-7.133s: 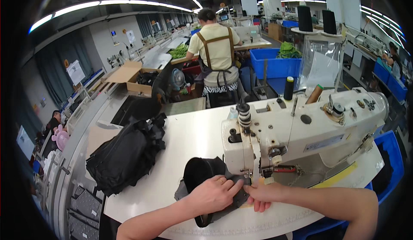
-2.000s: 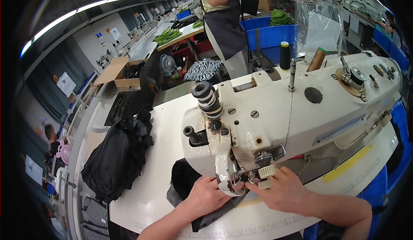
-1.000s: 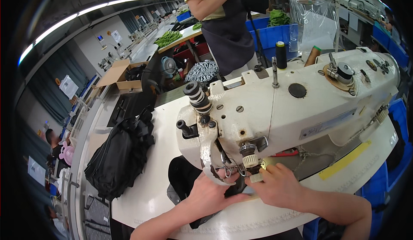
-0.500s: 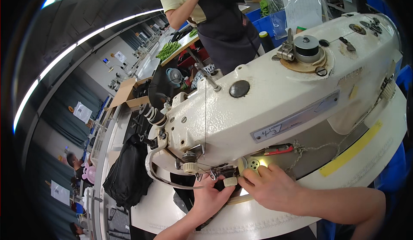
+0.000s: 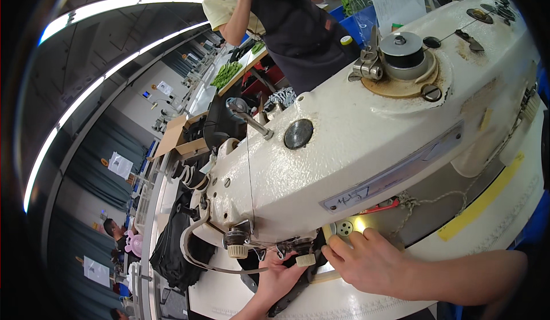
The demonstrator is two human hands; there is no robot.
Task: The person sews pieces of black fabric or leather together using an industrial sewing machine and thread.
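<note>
A white sewing machine [image 5: 321,159] spans the view, with thread running down to its needle end. Under that end, my left hand [image 5: 279,278] is closed on black fabric [image 5: 293,297], its fingertips partly hidden behind the thread guides and a ribbed knob [image 5: 306,260]. My right hand [image 5: 366,262] is on the other side of the needle area, beside the round slide plate [image 5: 344,228]. Its fingers are bent and pressed together; what they hold, if anything, is hidden. The needle itself cannot be made out.
A black bag-like bundle [image 5: 177,251] lies left of the machine head. Red-handled snips [image 5: 381,206] and a knotted cord [image 5: 409,204] lie under the arm, near yellow tape [image 5: 481,197]. Across the machine stands a person in a dark apron [image 5: 303,33]. An open cardboard box [image 5: 183,136] is beyond.
The whole view has shifted and tilted slightly, so the machine sits closer and lower left. Both hands stay by the needle area, with little visible change in their grip.
</note>
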